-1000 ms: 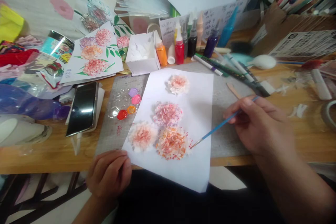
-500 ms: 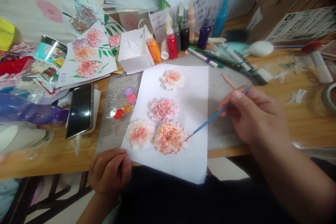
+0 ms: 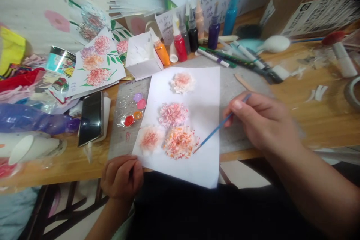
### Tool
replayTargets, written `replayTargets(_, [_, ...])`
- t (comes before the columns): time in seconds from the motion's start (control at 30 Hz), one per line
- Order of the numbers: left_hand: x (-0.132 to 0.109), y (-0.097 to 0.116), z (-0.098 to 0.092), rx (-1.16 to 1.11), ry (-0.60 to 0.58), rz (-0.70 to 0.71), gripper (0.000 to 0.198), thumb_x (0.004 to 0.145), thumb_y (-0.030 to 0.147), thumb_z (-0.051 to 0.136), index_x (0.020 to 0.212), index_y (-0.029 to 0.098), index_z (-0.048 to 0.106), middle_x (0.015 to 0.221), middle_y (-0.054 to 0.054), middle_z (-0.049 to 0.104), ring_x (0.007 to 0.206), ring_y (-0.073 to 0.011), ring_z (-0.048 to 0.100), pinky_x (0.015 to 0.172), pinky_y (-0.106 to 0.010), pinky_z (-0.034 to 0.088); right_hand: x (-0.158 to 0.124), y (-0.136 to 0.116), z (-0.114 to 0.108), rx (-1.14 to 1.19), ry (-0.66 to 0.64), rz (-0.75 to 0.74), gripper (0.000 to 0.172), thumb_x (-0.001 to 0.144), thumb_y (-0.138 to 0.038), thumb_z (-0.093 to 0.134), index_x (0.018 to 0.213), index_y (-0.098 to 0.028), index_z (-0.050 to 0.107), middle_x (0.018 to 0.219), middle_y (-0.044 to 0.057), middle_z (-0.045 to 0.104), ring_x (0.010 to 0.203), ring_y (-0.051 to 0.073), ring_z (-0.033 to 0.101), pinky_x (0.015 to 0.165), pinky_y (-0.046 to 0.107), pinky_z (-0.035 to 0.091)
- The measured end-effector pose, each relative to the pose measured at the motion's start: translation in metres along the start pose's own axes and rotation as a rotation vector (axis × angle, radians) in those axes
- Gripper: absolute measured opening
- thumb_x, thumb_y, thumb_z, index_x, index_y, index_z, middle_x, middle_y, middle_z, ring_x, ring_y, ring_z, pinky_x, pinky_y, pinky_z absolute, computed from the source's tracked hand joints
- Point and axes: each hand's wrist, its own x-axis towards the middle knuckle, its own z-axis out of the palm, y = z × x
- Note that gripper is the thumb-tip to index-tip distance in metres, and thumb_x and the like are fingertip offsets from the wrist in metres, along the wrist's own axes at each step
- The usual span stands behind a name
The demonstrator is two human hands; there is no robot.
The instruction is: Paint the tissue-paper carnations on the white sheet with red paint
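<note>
A blue paintbrush (image 3: 218, 129) is pinched in my right hand (image 3: 255, 120). Its tip is at the lower right edge of an orange-and-red speckled flower (image 3: 180, 144). This flower is on a white sheet of paper (image 3: 204, 172), whose lower end hangs past the table edge. Also on the sheet are a pale flower (image 3: 182, 82) at the top, a pink-purple flower (image 3: 173, 115) in the middle and a blurry pink flower (image 3: 149, 139) at left. My left hand (image 3: 122, 176) is closed at the sheet's lower left corner, its fingers curled over the table edge.
Left of the sheet lies a clear palette (image 3: 120, 120) with several paint dabs. A phone (image 3: 91, 118) leans beyond it. Behind stand an orange bottle (image 3: 162, 52), a red bottle (image 3: 180, 47) and others. Markers (image 3: 213, 56) and a wooden stick (image 3: 243, 81) lie at the right.
The brush tip has shifted slightly down and left along the edge of the orange-and-red flower, my right hand moving left with it. The whole view has shifted a little.
</note>
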Motion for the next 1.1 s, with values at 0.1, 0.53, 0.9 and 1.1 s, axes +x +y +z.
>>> replayTargets(0.1, [0.0019,0.0019,0.0006,0.013,0.011,-0.013,0.017,0.068,0.005,0.068,0.074,0.018,0.060,0.075,-0.006,0.067,0.068,-0.0179,0.063,0.066,-0.033,0.052,-0.0022,-0.0016,-0.0005,0.015,0.032,-0.030,0.025,0.088,-0.039,0.063,0.070,-0.022,0.066,0.066,-0.004,0.065,0.058,0.006,0.060,0.057,0.020,0.046])
replayTargets(0.53, [0.0055,0.0031,0.0020,0.049,0.015,0.007,0.016,0.071,0.006,0.067,0.075,0.018,0.057,0.074,-0.006,0.064,0.068,-0.0173,0.059,0.064,-0.031,0.049,-0.0047,-0.0033,0.0014,-0.009,0.035,-0.092,0.026,0.089,-0.036,0.062,0.070,-0.019,0.066,0.062,-0.003,0.064,0.055,0.006,0.059,0.054,0.019,0.045])
replayTargets(0.9, [0.0034,0.0022,0.0030,0.060,0.021,-0.010,0.014,0.073,0.008,0.066,0.076,0.019,0.058,0.077,-0.006,0.064,0.069,-0.0171,0.058,0.065,-0.032,0.049,-0.0023,-0.0031,-0.0011,-0.052,0.079,-0.085,0.029,0.088,-0.038,0.063,0.066,-0.018,0.064,0.059,-0.003,0.063,0.055,0.006,0.058,0.055,0.020,0.044])
replayTargets(1.1, [0.0013,0.0008,0.0033,0.055,0.014,-0.014,0.014,0.073,0.008,0.066,0.076,0.019,0.058,0.077,-0.005,0.064,0.069,-0.0171,0.059,0.066,-0.032,0.049,-0.0012,-0.0002,-0.0037,-0.063,0.129,-0.077,0.029,0.088,-0.039,0.062,0.067,-0.019,0.064,0.061,-0.003,0.062,0.055,0.006,0.057,0.055,0.021,0.043])
